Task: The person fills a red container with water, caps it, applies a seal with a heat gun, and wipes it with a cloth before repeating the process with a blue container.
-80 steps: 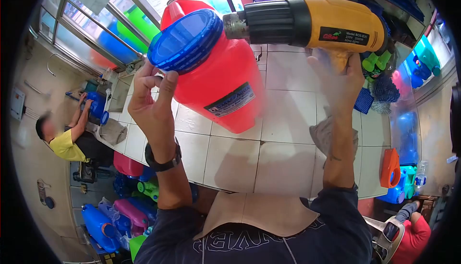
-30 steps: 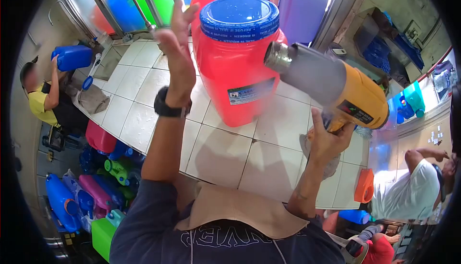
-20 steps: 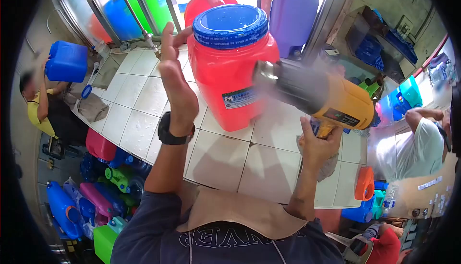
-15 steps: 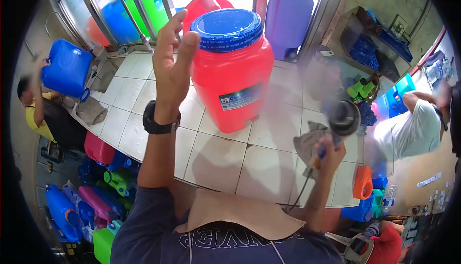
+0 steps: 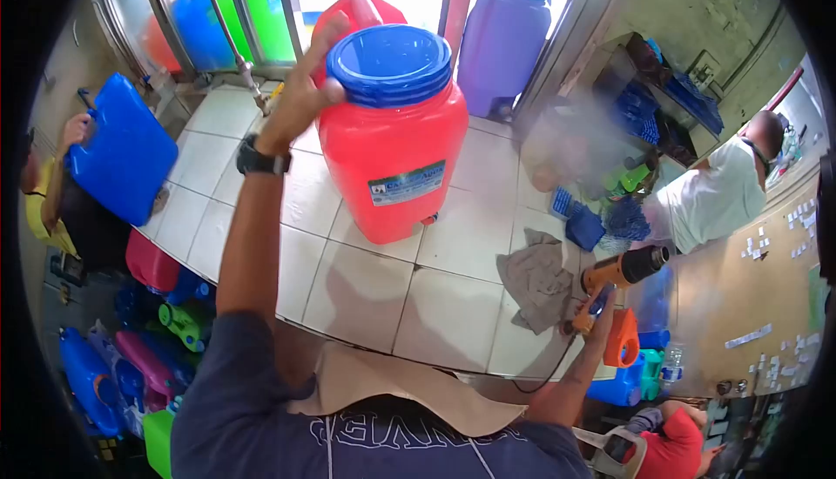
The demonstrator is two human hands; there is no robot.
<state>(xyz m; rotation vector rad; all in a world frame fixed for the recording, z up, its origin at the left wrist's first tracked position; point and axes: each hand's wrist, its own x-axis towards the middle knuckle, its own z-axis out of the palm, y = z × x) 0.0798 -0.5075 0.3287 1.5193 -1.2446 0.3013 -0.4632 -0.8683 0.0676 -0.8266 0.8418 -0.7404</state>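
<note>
A red water container (image 5: 396, 152) with a blue screw lid (image 5: 389, 59) and a printed label stands upright on the tiled counter. My left hand (image 5: 306, 87) is at the lid's left edge, fingers stretched apart and thumb right by the rim. In my right hand (image 5: 599, 305) is an orange heat gun (image 5: 614, 272), gripped by its handle; its black nozzle points away to the right. The gun's cord runs down over the counter's front edge. Beside it lies a crumpled grey cloth (image 5: 537, 280), and close to my wrist is an orange plastic piece (image 5: 621, 338).
White tiles cover the counter (image 5: 453, 313). Behind stand another red container (image 5: 370, 10) and a purple one (image 5: 505, 43). At left a person holds a blue container (image 5: 124, 150). Several jugs crowd the floor lower left. Two other people are at right.
My right hand has turned the heat gun, so its nozzle now points right. The left hand stays by the lid. The blue container at left has tilted, and the person in white has shifted.
</note>
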